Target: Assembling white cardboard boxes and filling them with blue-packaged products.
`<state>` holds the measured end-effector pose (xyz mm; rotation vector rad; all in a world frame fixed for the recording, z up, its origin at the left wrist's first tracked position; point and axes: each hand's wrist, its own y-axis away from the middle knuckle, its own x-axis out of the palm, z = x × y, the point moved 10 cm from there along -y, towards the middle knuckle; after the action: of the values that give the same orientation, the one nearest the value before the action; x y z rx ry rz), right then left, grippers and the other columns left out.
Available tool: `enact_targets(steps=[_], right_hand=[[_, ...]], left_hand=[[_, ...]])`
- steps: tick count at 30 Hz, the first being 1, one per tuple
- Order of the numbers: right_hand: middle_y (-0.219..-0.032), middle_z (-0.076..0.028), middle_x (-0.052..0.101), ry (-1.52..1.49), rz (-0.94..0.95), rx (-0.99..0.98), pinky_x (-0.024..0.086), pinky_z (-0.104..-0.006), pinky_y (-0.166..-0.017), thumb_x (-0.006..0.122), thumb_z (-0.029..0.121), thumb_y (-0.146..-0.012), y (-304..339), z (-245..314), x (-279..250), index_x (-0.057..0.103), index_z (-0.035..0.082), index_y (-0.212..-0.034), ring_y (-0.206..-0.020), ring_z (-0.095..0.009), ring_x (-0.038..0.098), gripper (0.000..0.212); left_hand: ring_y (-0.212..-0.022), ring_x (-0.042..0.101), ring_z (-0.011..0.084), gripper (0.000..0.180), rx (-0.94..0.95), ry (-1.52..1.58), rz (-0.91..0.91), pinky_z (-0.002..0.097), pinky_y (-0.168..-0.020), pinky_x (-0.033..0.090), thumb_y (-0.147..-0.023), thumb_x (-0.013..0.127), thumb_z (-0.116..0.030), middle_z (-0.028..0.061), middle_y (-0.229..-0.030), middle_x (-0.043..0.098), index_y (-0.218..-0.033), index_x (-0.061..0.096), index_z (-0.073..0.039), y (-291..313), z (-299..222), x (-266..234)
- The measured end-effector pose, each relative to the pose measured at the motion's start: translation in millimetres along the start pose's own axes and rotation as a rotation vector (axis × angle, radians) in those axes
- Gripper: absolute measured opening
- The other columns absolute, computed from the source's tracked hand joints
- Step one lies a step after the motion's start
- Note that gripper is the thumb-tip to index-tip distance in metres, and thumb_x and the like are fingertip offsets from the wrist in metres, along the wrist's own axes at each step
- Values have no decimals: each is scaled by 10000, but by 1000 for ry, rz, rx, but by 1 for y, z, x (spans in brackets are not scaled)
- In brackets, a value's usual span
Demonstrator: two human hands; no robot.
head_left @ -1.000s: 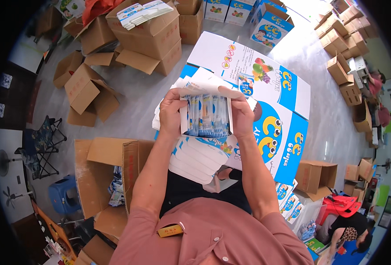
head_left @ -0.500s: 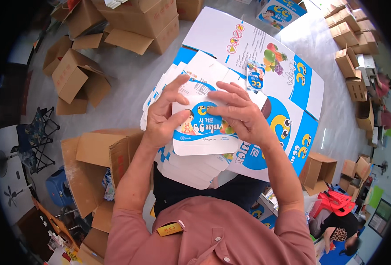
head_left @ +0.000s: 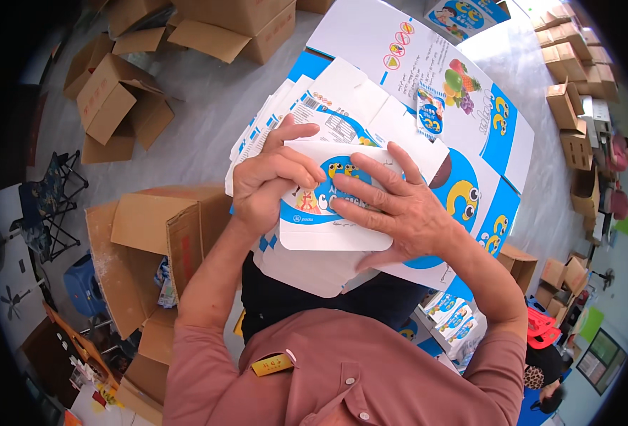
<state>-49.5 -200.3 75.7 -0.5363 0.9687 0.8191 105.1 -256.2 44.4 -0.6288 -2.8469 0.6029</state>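
In front of my chest is a small white and blue printed carton [head_left: 307, 213], with a cartoon-eyed design on its front and a white flap along its lower edge. My left hand [head_left: 264, 181] is closed on the carton's left side, its fingers curled over the front. The long fingers of my right hand [head_left: 399, 202] lie spread across the carton's front and right side, while the thumb shows below its lower right edge. Under and behind it lies a stack of flat carton blanks [head_left: 307, 273], partly covered by my hands.
A large printed white and blue cardboard sheet [head_left: 371, 57] lies beneath the stack, with a small blue packet [head_left: 430, 113] on it. An open brown box [head_left: 144, 234] stands at my left. More brown boxes [head_left: 119, 106] are on the floor. A person [head_left: 544, 369] is at the lower right.
My right hand has slid from the carton's upper edge to spread over its front and right side. The left fingers have curled in over the left side. The whole view has shifted slightly.
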Motion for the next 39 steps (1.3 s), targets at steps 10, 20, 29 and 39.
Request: enact_targets(steps=[10, 20, 29, 39], right_hand=[[-1506, 16, 538, 199, -356, -191, 172, -610, -1251, 835, 380, -765, 16, 3, 14, 593, 393, -1383, -1454, -267, 430, 664], [-1432, -14, 610, 30, -294, -189, 240, -585, -1221, 857, 347, -757, 14, 13, 6, 680, 331, -1303, -1401, -294, 502, 574], [-1379, -69, 645, -40, -423, -7, 302, -508, -1206, 832, 198, -802, 22, 3, 8, 710, 158, -1246, -1392, -297, 514, 462], [-1355, -83, 662, 78, -436, -115, 393, -465, -1159, 766, 156, -874, 22, 8, 4, 707, 129, -1243, -1331, -275, 579, 375]], left_hand=[[-1452, 401, 345, 400, 319, -959, 420, 550, -1247, 188, -796, 793, -296, 58, -1369, 623, -1156, 714, -140, 7, -54, 41], [-1316, 578, 332, 312, 540, -935, 427, 527, -1136, 428, -870, 732, -185, 76, -1359, 643, -1180, 702, -196, 32, -47, 54], [-1318, 578, 288, 399, 492, -829, 442, 496, -1146, 415, -826, 793, -247, 40, -1355, 651, -1212, 700, -207, 26, -55, 53], [-1248, 614, 234, 363, 406, -869, 392, 422, -1089, 459, -780, 839, -192, 23, -1294, 686, -1123, 744, -125, 22, -47, 52]])
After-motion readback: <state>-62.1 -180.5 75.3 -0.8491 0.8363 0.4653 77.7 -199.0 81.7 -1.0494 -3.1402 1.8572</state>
